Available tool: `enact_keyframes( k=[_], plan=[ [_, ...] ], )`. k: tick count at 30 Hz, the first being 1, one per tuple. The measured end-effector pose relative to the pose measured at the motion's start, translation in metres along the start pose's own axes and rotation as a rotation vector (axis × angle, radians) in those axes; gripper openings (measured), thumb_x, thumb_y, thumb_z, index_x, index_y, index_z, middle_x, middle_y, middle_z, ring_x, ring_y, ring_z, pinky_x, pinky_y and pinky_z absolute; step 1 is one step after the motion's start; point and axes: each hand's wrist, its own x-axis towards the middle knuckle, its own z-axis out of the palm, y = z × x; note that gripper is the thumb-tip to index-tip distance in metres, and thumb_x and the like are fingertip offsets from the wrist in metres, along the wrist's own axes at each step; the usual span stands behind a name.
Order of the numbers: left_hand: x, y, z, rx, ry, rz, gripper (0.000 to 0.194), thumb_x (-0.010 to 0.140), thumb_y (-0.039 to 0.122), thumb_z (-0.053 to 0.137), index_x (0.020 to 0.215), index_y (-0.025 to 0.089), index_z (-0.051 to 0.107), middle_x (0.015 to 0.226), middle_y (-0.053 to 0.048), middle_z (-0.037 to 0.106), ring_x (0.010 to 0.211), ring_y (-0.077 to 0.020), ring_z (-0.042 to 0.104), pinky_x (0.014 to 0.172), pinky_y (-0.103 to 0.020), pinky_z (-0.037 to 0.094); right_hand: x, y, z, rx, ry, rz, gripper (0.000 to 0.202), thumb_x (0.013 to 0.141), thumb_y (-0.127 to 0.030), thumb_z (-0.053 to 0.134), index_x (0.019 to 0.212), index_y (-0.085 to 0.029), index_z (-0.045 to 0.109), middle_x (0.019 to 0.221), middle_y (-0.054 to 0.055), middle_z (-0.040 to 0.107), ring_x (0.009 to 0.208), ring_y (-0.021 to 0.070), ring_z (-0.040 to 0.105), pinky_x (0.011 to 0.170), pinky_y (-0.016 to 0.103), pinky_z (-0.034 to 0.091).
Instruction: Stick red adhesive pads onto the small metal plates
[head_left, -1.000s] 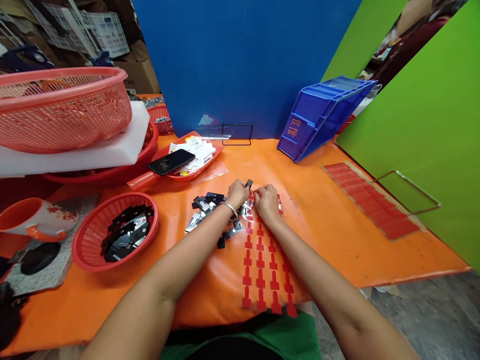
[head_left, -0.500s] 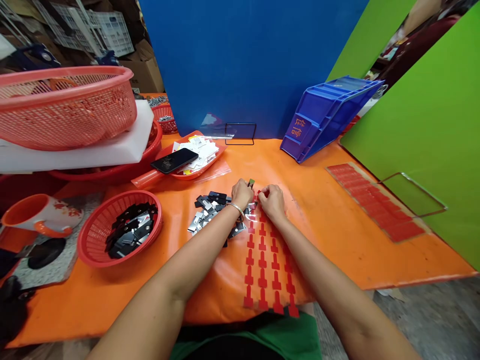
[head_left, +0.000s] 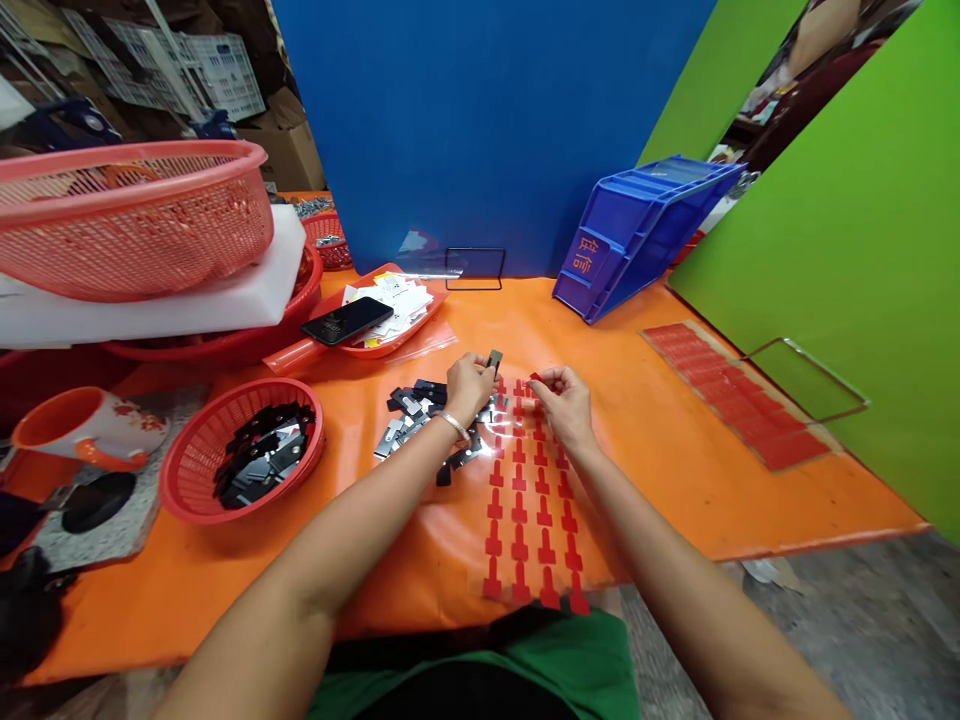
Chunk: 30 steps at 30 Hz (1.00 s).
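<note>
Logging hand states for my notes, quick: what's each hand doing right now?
Left hand: closed, holding a small dark piece.
Right hand: closed in a pinch, holding a red piece between its fingertips.

A workshop, judging by the orange worktable [head_left: 660, 450], basket [head_left: 195, 460] of small parts [head_left: 266, 465] and cardboard box [head_left: 292, 155].

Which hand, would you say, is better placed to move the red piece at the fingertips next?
Probably the right hand: it pinches the red piece at its fingertips, while the left hand is occupied with a small dark plate.
</note>
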Motion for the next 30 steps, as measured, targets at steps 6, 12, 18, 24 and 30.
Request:
enact_keyframes(
  k=[6, 12, 18, 24, 30],
  plan=[
    [-0.082, -0.03, -0.04, -0.388, -0.203, -0.153, 0.011, 0.074, 0.012, 0.067, 0.08, 0.012, 0.057, 0.067, -0.005, 0.067, 0.061, -0.0149, 0.067, 0.06, -0.026, 0.055, -0.075, -0.022, -0.008, 0.07, -0.162, 0.109, 0.024, 0.067, -0.033, 0.072, 0.076, -0.019, 0.055, 0.067, -0.002, 0.056, 0.059, 0.0118, 0.05, 0.054, 0.024, 0.042],
    [-0.145, -0.071, -0.045, -0.52, -0.276, -0.401, 0.021, 0.072, -0.003, 0.059, 0.089, 0.009, 0.061, 0.075, -0.007, 0.07, 0.062, -0.0129, 0.067, 0.061, -0.023, 0.056, -0.139, -0.008, 0.0, 0.032, -0.197, 0.129, 0.017, 0.072, -0.03, 0.066, 0.079, -0.02, 0.054, 0.072, -0.002, 0.055, 0.056, 0.011, 0.05, 0.051, 0.024, 0.042],
    [-0.151, -0.082, -0.038, -0.565, -0.239, -0.412, 0.02, 0.072, -0.005, 0.06, 0.087, 0.008, 0.062, 0.07, -0.006, 0.07, 0.06, -0.0105, 0.067, 0.061, -0.019, 0.055, -0.16, 0.004, 0.008, 0.052, -0.201, 0.175, 0.019, 0.075, -0.035, 0.065, 0.079, -0.021, 0.052, 0.072, -0.001, 0.057, 0.055, 0.0124, 0.054, 0.05, 0.025, 0.046],
    [-0.149, -0.086, -0.039, -0.563, -0.243, -0.407, 0.019, 0.07, -0.003, 0.063, 0.086, 0.008, 0.063, 0.071, -0.006, 0.07, 0.059, -0.0104, 0.066, 0.06, -0.019, 0.055, -0.161, 0.005, 0.012, 0.095, -0.179, 0.185, 0.023, 0.074, -0.038, 0.067, 0.079, -0.022, 0.052, 0.073, -0.001, 0.058, 0.055, 0.0131, 0.057, 0.052, 0.027, 0.05],
    [-0.148, -0.085, -0.039, -0.558, -0.248, -0.415, 0.02, 0.07, -0.002, 0.064, 0.086, 0.009, 0.064, 0.069, -0.005, 0.07, 0.059, -0.0101, 0.065, 0.062, -0.02, 0.055, -0.161, 0.005, 0.013, 0.111, -0.188, 0.2, 0.025, 0.073, -0.04, 0.068, 0.078, -0.023, 0.051, 0.071, -0.002, 0.057, 0.053, 0.0144, 0.058, 0.049, 0.028, 0.051]
  ],
)
